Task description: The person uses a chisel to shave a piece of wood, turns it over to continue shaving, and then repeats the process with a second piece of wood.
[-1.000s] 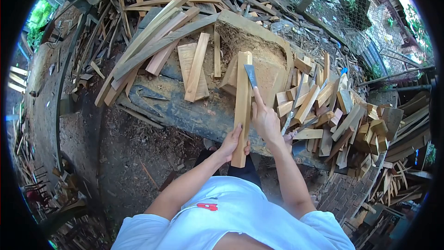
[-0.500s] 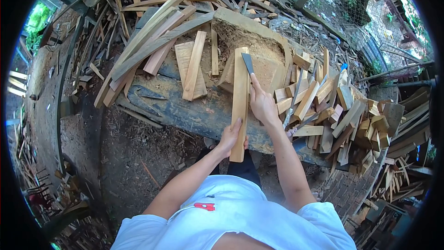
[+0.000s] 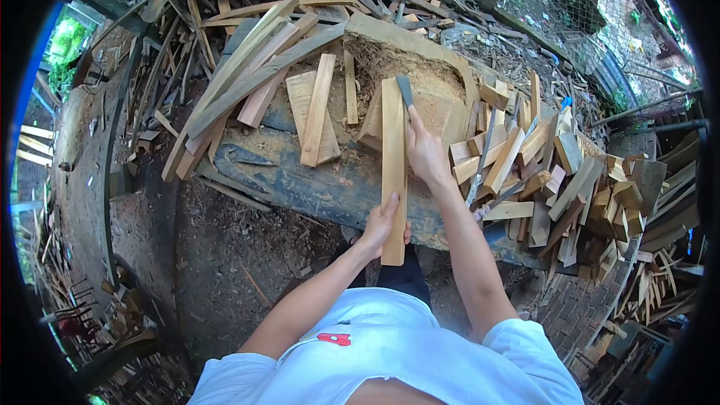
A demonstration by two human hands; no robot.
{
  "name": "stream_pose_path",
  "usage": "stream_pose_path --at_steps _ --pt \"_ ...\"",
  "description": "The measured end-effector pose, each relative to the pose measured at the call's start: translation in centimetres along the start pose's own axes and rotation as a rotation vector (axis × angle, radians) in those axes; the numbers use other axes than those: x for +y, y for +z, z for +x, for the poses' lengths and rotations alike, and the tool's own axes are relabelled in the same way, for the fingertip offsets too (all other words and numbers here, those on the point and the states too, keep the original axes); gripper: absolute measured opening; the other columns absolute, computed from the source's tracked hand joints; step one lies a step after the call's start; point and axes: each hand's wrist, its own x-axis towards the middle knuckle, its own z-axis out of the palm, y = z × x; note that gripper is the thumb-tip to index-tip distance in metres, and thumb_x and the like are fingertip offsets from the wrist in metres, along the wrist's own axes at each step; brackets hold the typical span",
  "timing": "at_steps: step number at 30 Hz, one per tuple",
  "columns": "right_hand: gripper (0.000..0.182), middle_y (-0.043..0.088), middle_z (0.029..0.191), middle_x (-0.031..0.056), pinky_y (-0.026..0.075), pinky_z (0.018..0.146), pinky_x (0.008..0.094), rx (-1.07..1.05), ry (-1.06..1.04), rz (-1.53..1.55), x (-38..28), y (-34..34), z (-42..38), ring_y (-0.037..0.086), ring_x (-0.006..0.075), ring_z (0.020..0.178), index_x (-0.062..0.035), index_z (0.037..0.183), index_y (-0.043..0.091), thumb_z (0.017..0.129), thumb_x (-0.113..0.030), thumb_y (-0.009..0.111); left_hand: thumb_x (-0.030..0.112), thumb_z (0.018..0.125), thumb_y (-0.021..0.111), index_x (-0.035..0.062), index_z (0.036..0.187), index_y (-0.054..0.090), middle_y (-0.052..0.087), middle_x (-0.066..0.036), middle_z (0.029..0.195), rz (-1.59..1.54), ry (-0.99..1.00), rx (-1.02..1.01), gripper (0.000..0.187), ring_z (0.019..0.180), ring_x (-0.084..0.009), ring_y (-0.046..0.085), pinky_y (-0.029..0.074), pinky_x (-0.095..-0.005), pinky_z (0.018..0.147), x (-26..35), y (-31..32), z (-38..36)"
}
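Observation:
Upright in view runs a long, squared wooden board point(image 3: 393, 157), its far end against a wooden chopping block point(image 3: 439, 112) covered with sawdust. My left hand point(image 3: 382, 223) is wrapped round the board near its lower end, thumb on top. Closed round the handle of a dark, flat-bladed tool point(image 3: 405, 90), my right hand point(image 3: 427, 154) is just right of the board. The blade widens toward its far end and overlaps the board's upper right edge. The handle is mostly hidden in my fingers.
Short wooden blocks point(image 3: 506, 157) are heaped right of the board. On the left of the worn workbench point(image 3: 300, 187) lie two loose pieces point(image 3: 319, 112) and long slats point(image 3: 255, 75). Scrap wood piles up behind, and a wire fence point(image 3: 611, 30) stands at back right.
The blade has tilted slightly and sits nearer the board's top right edge. My right hand has moved slightly, and the whole view has shifted a little.

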Motion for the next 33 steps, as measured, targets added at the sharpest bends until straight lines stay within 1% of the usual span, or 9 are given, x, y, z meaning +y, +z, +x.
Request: stream_pose_path --at_steps 4,10,15,22,24,25,27,31,33 --pt "0.049 0.066 0.089 0.0296 0.05 0.076 0.056 -0.054 0.029 0.001 -0.2 -0.5 -5.3 0.064 0.0475 0.085 -0.0206 0.148 0.035 0.101 -0.03 0.038 0.058 0.096 0.046 0.0024 0.093 0.049 0.056 -0.011 0.069 -0.011 0.019 -0.044 0.056 0.053 -0.02 0.058 0.052 -0.0344 0.049 -0.2 -0.2 0.2" --pt "0.049 0.066 0.094 0.0287 0.048 0.083 0.0552 -0.071 0.084 0.05 -0.3 -0.2 2.5 0.063 0.0483 0.09 -0.019 0.148 0.035 0.1 -0.028 0.039 0.06 0.096 0.045 0.002 0.092 0.049 0.057 -0.011 0.068 0.027 0.004 0.009 0.058 0.053 -0.0196 0.058 0.052 -0.0332 0.049 -0.3 -0.1 0.1" --pt "0.05 0.066 0.103 0.0278 0.047 0.086 0.0547 -0.012 -0.041 0.074 0.8 -0.6 -1.5 0.062 0.0493 0.091 -0.0167 0.149 0.034 0.1 -0.028 0.037 0.06 0.096 0.045 0.0018 0.092 0.049 0.057 -0.01 0.069 0.05 0.001 -0.018 0.059 0.052 -0.0195 0.058 0.052 -0.0329 0.049 -0.1 -0.5 0.3" --pt "0.05 0.065 0.104 0.0306 0.046 0.088 0.0533 -0.304 0.269 0.332 -1.9 -3.2 -0.9 0.062 0.0481 0.096 -0.0173 0.149 0.034 0.1 -0.028 0.036 0.06 0.096 0.044 0.0019 0.092 0.049 0.057 -0.011 0.069 -0.055 -0.037 -0.041 0.059 0.053 -0.0208 0.058 0.051 -0.0345 0.049 0.2 -0.4 0.9" --pt "0.047 0.065 0.104 0.0265 0.053 0.049 0.0385 -0.095 0.04 0.225 -0.1 -0.4 -1.7 0.059 0.0237 0.045 -0.0198 0.148 0.036 0.101 -0.027 0.036 0.06 0.096 0.044 0.0017 0.091 0.048 0.057 -0.012 0.069 -0.03 -0.026 -0.033 0.059 0.053 -0.0212 0.058 0.051 -0.0347 0.049 0.4 -0.5 0.9" --pt "0.047 0.065 0.104 0.0265 0.053 0.049 0.0385 -0.091 0.039 0.232 0.2 0.0 -1.8 0.059 0.0237 0.045 -0.0198 0.148 0.036 0.101 -0.027 0.036 0.06 0.096 0.044 0.0016 0.091 0.048 0.057 -0.012 0.069 -0.02 -0.007 -0.047 0.059 0.053 -0.0211 0.058 0.051 -0.0346 0.049 0.4 -0.7 0.9" --pt "0.05 0.067 0.091 0.0278 0.049 0.085 0.0527 -0.024 -0.003 0.238 0.8 0.8 -2.5 0.065 0.0462 0.082 -0.0161 0.149 0.034 0.1 -0.029 0.037 0.06 0.096 0.043 0.0014 0.092 0.048 0.057 -0.013 0.07 -0.02 -0.001 -0.052 0.059 0.053 -0.021 0.058 0.051 -0.0345 0.049 0.0 -0.9 0.7" --pt "0.05 0.067 0.085 0.0276 0.049 0.086 0.0527 -0.225 0.272 0.363 -2.5 -2.3 1.4 0.064 0.0473 0.085 -0.0163 0.148 0.035 0.1 -0.029 0.036 0.06 0.097 0.043 0.0015 0.097 0.048 0.057 -0.012 0.069 -0.002 -0.039 -0.026 0.059 0.053 -0.0201 0.058 0.051 -0.0337 0.049 -0.2 -1.3 0.6" --pt "0.049 0.066 0.084 0.0277 0.049 0.082 0.052 -0.202 0.239 0.366 -1.3 -1.1 1.0 0.065 0.0453 0.078 -0.0163 0.148 0.036 0.1 -0.028 0.036 0.06 0.097 0.043 0.0019 0.099 0.047 0.057 -0.012 0.069 0.03 -0.032 -0.023 0.058 0.053 -0.0199 0.058 0.051 -0.0337 0.049 0.5 -1.5 0.8"
